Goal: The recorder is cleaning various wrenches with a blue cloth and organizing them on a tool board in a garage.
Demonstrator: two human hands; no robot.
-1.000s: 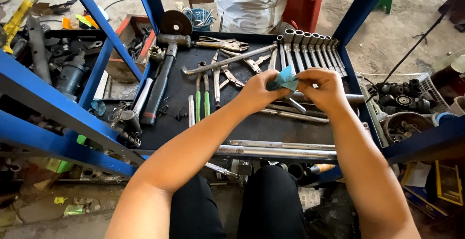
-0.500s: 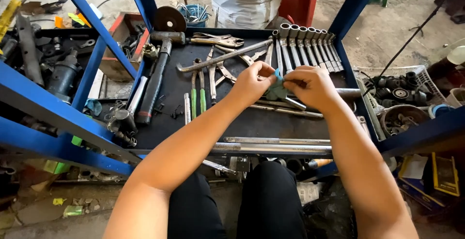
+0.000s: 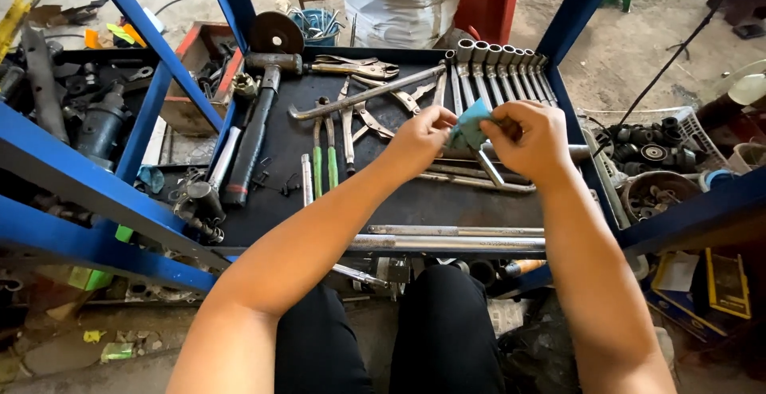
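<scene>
While both hands hover over the black tool tray [image 3: 479,202], they pinch a small teal cloth [image 3: 471,125] between them. The left hand [image 3: 420,140] is nearly closed, thumb and fingertips gripping the cloth's left edge; the right hand [image 3: 533,140] is curled shut around its right side. I cannot tell whether a small part lies wrapped inside the cloth. It sits in the air just above a long steel bar [image 3: 479,175], in front of the row of socket wrenches [image 3: 499,71].

Pliers [image 3: 359,118] and two green-handled tools [image 3: 323,162] lie to the left, a hammer [image 3: 255,122] further left, and two long rods [image 3: 455,237] rest along the tray's near edge.

The hold looks light, a fingertip pinch on soft fabric. If either hand loosens, the cloth could drop among the loose tools, and anything small inside it could roll off under the wrenches or over the tray's rim. The crowded tray also leaves little room; a knuckle could knock the bar out of place.
</scene>
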